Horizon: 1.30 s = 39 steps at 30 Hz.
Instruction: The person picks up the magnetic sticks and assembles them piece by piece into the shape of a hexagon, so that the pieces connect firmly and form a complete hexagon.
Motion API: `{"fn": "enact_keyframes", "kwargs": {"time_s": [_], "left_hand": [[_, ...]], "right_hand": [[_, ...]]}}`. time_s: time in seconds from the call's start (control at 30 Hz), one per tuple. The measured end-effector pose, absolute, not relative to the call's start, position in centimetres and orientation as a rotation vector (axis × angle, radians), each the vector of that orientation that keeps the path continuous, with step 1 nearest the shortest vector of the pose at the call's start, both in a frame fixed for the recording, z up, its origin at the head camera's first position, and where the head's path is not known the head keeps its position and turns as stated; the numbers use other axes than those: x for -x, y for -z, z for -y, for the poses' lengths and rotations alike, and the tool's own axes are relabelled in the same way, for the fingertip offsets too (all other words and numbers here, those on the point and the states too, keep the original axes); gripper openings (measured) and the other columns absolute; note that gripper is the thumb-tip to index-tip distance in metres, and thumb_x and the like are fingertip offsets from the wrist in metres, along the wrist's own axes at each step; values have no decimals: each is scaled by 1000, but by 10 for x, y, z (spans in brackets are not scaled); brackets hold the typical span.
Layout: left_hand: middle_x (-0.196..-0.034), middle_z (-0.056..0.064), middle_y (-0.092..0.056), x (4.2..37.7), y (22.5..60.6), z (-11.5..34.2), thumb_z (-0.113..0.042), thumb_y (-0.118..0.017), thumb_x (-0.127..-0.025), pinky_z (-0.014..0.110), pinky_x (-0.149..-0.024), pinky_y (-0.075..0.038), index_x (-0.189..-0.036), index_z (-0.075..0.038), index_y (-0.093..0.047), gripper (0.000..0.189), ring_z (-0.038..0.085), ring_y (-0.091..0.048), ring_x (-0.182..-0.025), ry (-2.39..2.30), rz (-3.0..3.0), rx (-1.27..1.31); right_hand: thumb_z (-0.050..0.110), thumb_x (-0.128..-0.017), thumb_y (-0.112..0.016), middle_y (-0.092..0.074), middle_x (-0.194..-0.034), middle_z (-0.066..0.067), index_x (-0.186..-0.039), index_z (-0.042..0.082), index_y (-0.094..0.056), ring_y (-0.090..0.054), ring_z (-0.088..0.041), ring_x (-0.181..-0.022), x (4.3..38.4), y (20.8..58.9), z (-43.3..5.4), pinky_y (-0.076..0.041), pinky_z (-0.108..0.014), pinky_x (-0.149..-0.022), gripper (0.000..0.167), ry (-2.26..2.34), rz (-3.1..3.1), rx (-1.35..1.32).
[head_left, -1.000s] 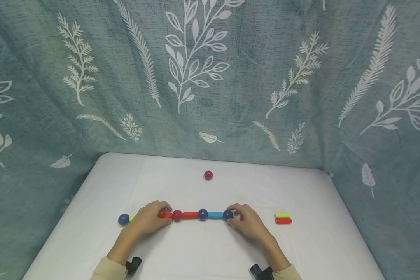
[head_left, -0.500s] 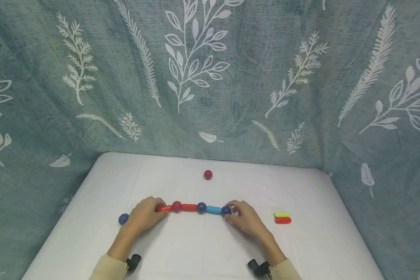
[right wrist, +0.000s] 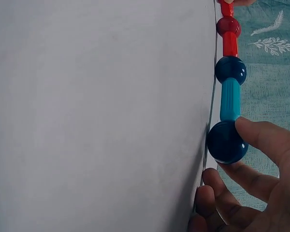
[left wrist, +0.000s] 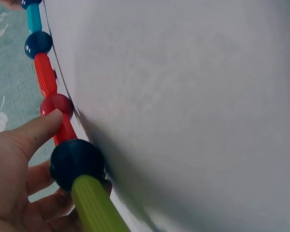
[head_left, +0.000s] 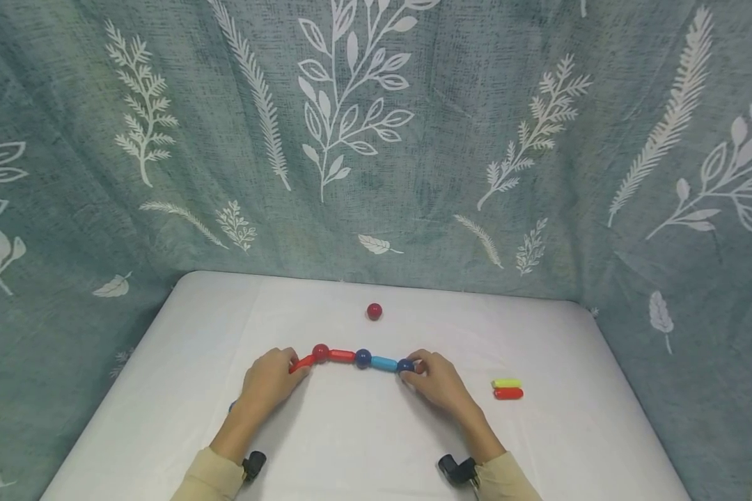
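Note:
A chain of coloured rods and balls bends across the white table in the head view. My left hand (head_left: 268,383) pinches a red rod (left wrist: 64,129) between a red ball (head_left: 321,353) and a dark blue ball (left wrist: 77,164). A yellow-green rod (left wrist: 97,205) runs on from that ball, under the hand. At the other end, my right hand (head_left: 441,383) pinches a dark blue end ball (right wrist: 227,142) with thumb and fingers. Between the hands lie another red rod (head_left: 341,356), a dark blue ball (head_left: 363,358) and a light blue rod (head_left: 384,364).
A loose red ball (head_left: 374,312) sits towards the table's far edge. On the right, a yellow-green rod (head_left: 506,383) and a red rod (head_left: 508,394) lie side by side. A blue ball (head_left: 232,406) barely shows beside the left forearm. A patterned curtain (head_left: 376,174) hangs behind the table.
Both hands have moved the chain away from me, towards the far edge. It was straight and now bends at the red ball. The left forearm now covers most of the leftmost blue ball.

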<state>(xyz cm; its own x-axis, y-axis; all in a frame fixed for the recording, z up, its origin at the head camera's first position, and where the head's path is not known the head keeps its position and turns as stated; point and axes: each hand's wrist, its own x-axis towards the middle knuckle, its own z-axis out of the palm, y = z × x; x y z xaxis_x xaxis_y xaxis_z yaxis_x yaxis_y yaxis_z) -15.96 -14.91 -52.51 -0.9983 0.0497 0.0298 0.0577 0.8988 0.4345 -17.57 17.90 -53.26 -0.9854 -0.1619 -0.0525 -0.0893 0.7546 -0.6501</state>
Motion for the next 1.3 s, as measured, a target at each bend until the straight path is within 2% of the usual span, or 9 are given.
{"fn": "enact_keyframes", "kwargs": {"time_s": [0.27, 0.37, 0.5, 0.63, 0.77, 0.87, 0.93, 1.13, 1.3], "left_hand": [[-88, 4, -65, 147, 510, 153, -23, -80, -86, 33, -61, -48, -135, -6, -55, 58, 15, -56, -70, 1027, 3130, 121], [-86, 4, -65, 140, 504, 158, -24, -82, -83, 34, -59, -46, -141, -8, -51, 67, 16, -56, -68, 1089, 3204, 106], [-75, 2, -59, 134, 502, 165, -26, -84, -81, 33, -56, -44, -139, -7, -53, 68, 17, -54, -62, 1048, 3288, 92], [-73, 4, -58, 132, 504, 169, -23, -81, -83, 33, -55, -45, -136, -5, -54, 62, 19, -56, -60, 1076, 3282, 22], [-100, 17, -59, 132, 510, 168, -23, -80, -85, 33, -55, -47, -143, -7, -48, 68, 20, -56, -64, 1095, 3224, -58], [-130, 30, -44, 132, 514, 164, -21, -80, -85, 30, -53, -48, -149, -9, -40, 76, 19, -57, -66, 1132, 3164, -90], [-140, 35, -33, 132, 517, 162, -18, -79, -86, 28, -50, -48, -151, -10, -36, 78, 19, -58, -64, 1179, 3120, -91], [-142, 35, -24, 130, 520, 152, -9, -72, -89, 26, -46, -48, -149, -8, -35, 71, 17, -58, -57, 1291, 3024, -28], [-138, 34, -28, 129, 522, 144, -9, -72, -90, 25, -47, -48, -140, -7, -45, 56, 16, -56, -57, 1247, 3005, -23]], "right_hand": [[35, -90, -75, -64, -94, -4, -117, 9, -68, -57, -17, -79, 180, 535, -178, -49, -34, -66, 39, 1038, -2848, 144], [36, -89, -75, -64, -94, -4, -117, 8, -68, -57, -17, -78, 181, 535, -178, -49, -34, -65, 40, 1043, -2848, 136], [36, -89, -76, -63, -91, -3, -118, 9, -68, -55, -16, -76, 181, 536, -178, -47, -33, -64, 40, 1046, -2850, 135], [36, -89, -76, -62, -91, -2, -119, 9, -67, -55, -16, -75, 181, 536, -178, -47, -33, -64, 41, 1051, -2842, 141], [36, -89, -76, -61, -91, -2, -119, 9, -67, -54, -16, -76, 179, 535, -177, -46, -33, -64, 41, 1058, -2829, 138], [36, -89, -76, -60, -90, -1, -119, 10, -67, -54, -16, -75, 179, 536, -177, -46, -33, -63, 41, 1056, -2831, 143], [35, -89, -76, -60, -89, -1, -119, 10, -67, -53, -16, -75, 180, 536, -177, -46, -33, -63, 40, 1056, -2834, 148], [37, -88, -76, -60, -89, -1, -117, 9, -68, -53, -16, -75, 179, 535, -177, -46, -33, -63, 41, 1059, -2842, 158], [38, -88, -76, -61, -89, -1, -117, 10, -68, -54, -16, -75, 179, 536, -178, -46, -33, -63, 41, 1058, -2844, 161]]}}
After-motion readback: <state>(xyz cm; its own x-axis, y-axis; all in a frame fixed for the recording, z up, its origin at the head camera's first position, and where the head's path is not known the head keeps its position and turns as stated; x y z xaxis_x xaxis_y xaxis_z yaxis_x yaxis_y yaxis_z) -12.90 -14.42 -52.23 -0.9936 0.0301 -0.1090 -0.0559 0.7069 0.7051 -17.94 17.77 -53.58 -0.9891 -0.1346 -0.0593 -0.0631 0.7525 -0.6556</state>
